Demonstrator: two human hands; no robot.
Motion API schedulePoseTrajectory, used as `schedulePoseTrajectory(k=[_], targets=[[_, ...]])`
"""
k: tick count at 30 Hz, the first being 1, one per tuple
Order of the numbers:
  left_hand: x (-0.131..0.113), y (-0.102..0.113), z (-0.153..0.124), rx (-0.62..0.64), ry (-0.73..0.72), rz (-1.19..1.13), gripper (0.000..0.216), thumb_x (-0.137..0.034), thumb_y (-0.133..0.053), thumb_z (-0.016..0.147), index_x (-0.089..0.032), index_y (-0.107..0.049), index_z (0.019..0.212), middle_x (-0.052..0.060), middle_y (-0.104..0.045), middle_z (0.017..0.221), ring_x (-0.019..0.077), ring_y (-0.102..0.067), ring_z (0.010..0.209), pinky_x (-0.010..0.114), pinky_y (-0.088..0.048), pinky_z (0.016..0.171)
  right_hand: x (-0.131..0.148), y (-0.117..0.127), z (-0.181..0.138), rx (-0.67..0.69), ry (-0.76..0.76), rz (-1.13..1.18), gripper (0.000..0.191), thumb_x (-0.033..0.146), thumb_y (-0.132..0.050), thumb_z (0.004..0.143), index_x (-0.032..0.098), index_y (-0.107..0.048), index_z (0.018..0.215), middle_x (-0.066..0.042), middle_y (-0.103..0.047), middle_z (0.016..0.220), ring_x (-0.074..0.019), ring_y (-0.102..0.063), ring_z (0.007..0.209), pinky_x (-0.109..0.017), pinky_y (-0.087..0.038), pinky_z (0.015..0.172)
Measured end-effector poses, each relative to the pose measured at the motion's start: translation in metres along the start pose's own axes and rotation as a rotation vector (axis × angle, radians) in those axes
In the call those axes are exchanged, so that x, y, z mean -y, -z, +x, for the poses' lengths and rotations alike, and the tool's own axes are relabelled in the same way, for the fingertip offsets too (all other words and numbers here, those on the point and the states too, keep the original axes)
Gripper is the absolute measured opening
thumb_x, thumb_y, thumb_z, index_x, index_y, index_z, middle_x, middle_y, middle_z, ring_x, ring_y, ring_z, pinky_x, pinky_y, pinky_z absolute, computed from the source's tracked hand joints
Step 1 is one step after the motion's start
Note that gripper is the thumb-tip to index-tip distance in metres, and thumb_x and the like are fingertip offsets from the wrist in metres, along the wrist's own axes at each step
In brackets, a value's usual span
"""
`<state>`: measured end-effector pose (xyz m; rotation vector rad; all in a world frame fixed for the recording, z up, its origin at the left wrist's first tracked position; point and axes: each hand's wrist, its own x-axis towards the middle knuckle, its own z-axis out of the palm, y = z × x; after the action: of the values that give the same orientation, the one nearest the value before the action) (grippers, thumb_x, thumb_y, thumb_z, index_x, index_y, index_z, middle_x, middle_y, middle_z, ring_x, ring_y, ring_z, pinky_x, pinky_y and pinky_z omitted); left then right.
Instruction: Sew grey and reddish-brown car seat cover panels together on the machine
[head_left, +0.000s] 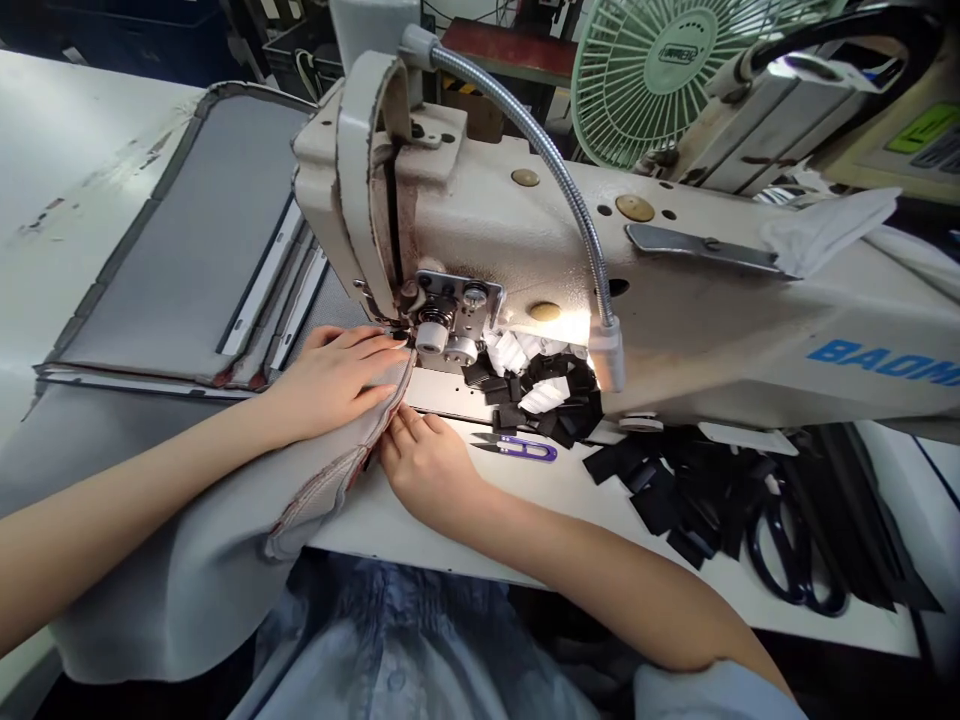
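A large grey fabric piece [202, 540] with a stitched, dark-reddish edge runs under the head of a sewing machine [480, 220] and hangs over the table's front. My left hand [337, 385] lies flat on top of the fabric, fingers stretched toward the needle area. Close to its fingertips, the needle and presser foot are mostly hidden. My right hand [427, 465] is at the fabric's right edge, fingers bent and closed on that edge, the thumb tucked out of sight. Just right of it lie purple thread snips [517, 448].
Black and white fabric tabs [555, 390] are heaped beside the machine bed, with more black pieces [675, 495] and black-handled scissors [795, 550] at right. Stiff-edged grey panels [180, 230] lie at left. A flexible lamp [555, 150] and a green fan [675, 60] stand behind.
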<state>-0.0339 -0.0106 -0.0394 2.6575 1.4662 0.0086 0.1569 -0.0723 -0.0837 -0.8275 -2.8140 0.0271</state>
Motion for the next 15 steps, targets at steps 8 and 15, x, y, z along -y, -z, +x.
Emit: schedulePoseTrajectory(k=[8, 15], targets=[[0.003, -0.001, 0.002, 0.026, 0.037, 0.057, 0.050, -0.044, -0.058, 0.093, -0.020, -0.053, 0.138, 0.014, -0.059, 0.138, 0.0327, -0.048, 0.132, 0.047, -0.029, 0.109, 0.015, 0.008, -0.010, -0.032, 0.086, -0.023, 0.029, 0.005, -0.042, 0.096, 0.001, -0.070, 0.098, -0.028, -0.071, 0.111, -0.0296, -0.065, 0.112, -0.037, -0.051, 0.071], [0.013, -0.002, 0.018, 0.027, 0.043, 0.070, 0.042, -0.048, -0.060, 0.092, -0.018, -0.061, 0.121, 0.012, -0.068, 0.117, 0.0323, -0.058, 0.116, 0.047, -0.032, 0.106, -0.005, 0.011, 0.002, 0.059, 0.036, -0.026, 0.025, 0.009, -0.047, 0.098, 0.004, -0.071, 0.102, -0.022, -0.071, 0.116, -0.0310, -0.063, 0.118, -0.037, -0.052, 0.078]])
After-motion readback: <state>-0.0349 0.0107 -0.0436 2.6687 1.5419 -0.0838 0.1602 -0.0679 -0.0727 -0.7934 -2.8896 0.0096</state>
